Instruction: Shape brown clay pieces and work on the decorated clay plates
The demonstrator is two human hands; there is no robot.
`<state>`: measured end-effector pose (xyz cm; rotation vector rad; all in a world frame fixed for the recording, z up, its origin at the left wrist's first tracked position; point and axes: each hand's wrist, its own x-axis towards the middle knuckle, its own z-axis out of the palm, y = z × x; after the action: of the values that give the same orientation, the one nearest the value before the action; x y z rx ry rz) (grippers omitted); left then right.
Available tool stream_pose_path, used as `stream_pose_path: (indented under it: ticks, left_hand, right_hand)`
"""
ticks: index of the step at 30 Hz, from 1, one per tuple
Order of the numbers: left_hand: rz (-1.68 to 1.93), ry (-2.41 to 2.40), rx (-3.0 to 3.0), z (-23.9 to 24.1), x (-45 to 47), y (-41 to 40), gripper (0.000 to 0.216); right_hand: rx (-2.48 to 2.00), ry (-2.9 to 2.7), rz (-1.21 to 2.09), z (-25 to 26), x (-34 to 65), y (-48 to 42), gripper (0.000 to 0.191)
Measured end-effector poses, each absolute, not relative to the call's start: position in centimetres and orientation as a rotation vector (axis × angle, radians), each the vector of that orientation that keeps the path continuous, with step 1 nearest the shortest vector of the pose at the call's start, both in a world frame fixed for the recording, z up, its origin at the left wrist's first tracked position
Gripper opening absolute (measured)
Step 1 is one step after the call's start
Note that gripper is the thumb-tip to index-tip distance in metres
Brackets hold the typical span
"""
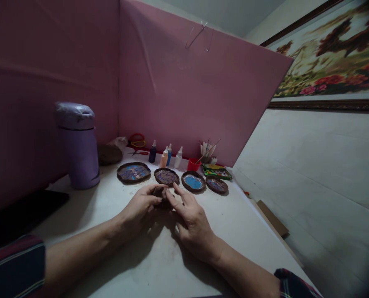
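Observation:
A small lump of dark brown clay [161,193] is held between both hands above the white table. My left hand [141,207] is closed around its left side, the thumb resting on the near face. On the other side, my right hand [191,215] presses the clay with its fingertips. The lump's underside is hidden by the fingers and shadow. Just beyond the hands lie shallow brown clay dishes with painted insides: one with blue and purple streaks [134,172], a purplish one [166,177], a bright blue one [193,182] and a small one [217,185].
A purple lidded bottle [80,153] stands at left, near a larger brown clay mass [109,155]. Scissors [137,140], paint bottles [164,158], a red cup [193,164], a brush holder [207,152] and a green packet [217,171] line the back. Pink panels [184,91] enclose the table [234,231].

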<state>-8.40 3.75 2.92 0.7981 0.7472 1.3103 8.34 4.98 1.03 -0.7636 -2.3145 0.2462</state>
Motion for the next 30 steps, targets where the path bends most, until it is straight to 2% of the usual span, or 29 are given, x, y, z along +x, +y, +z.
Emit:
stream_pose_path:
  ticks: [5,11,24,27,30]
  left_hand:
    - [1.291,0.567,0.792,3.6,-8.4,3.4,0.023]
    - [1.280,0.665,0.856,2.4,-8.7,4.0,0.024]
    - [1.259,0.712,0.805,2.9,-8.2,3.8,0.030]
    - [1.273,0.732,0.800,2.8,-8.2,3.9,0.032]
    - [1.275,0.710,0.818,2.7,-8.3,3.9,0.030]
  right_hand:
    - [-0.702,-2.130,0.342,1.1,8.1,5.0,0.054]
    - [-0.686,-1.967,0.368,1.4,8.2,5.2,0.034]
    - [-0.664,-1.897,0.466,1.6,8.1,4.9,0.013]
    - [-0.652,-1.906,0.489,1.7,8.0,4.9,0.011]
    - [-0.631,-1.931,0.510,1.6,8.0,4.8,0.019]
